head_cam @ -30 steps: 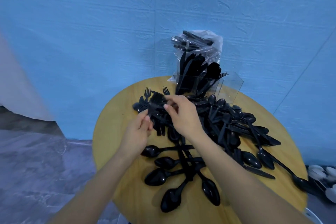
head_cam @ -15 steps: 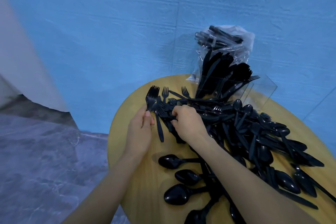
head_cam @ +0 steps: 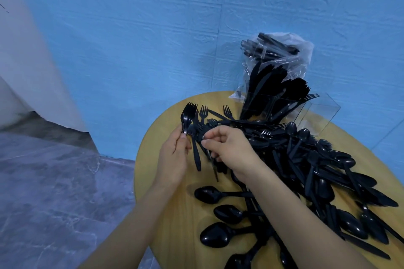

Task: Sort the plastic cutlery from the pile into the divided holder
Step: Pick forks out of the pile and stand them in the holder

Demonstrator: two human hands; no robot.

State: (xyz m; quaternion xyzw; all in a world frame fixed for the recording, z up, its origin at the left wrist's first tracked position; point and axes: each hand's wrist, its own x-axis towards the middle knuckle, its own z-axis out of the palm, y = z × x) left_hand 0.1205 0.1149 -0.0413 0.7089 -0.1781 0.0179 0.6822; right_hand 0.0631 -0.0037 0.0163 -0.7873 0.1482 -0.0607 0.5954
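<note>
Left hand (head_cam: pixel 173 155) gripped a bunch of black forks (head_cam: pixel 188 116) upright, while right hand (head_cam: pixel 229 148) pinched another fork (head_cam: pixel 196 155) at the cutlery pile (head_cam: pixel 306 159), near the clear divided holder (head_cam: pixel 284 102) on the round table (head_cam: pixel 175 214).

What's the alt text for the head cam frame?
A person's left hand holds a stack of black plastic forks while the right hand pinches another fork from a big cutlery pile on a round wooden table. A clear divided holder, part filled with cutlery, stands at the far edge by a blue wall.
</note>
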